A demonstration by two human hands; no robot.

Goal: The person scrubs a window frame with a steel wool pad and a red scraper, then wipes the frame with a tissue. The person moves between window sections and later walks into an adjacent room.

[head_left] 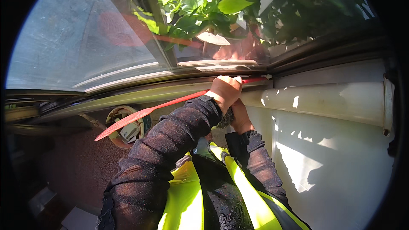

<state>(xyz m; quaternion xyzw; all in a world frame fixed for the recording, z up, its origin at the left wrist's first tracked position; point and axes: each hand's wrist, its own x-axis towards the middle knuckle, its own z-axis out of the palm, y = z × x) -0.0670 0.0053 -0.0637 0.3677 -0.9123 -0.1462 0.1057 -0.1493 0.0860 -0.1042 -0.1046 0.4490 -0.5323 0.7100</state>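
My left hand (225, 91) is closed in a fist around the handle of a red plastic fly swatter (182, 99). Its mesh head slants down to the left, seen nearly edge-on. The handle end reaches right, into the corner of the sliding window's bottom track (191, 78). A small whitish bit sits at that tip. Just below, my right hand (242, 117) has its fingers around a dark grey, fuzzy wad (226, 118) that looks like a scouring pad. My left wrist and the wad's shaded side hide part of those fingers.
A round bucket (148, 124) with mixed items inside stands on the reddish floor (86, 159) at left. A thick pale pipe (319, 102) runs along the white wall (338, 172) at right. Behind the window glass (64, 38) grow leafy plants (204, 3).
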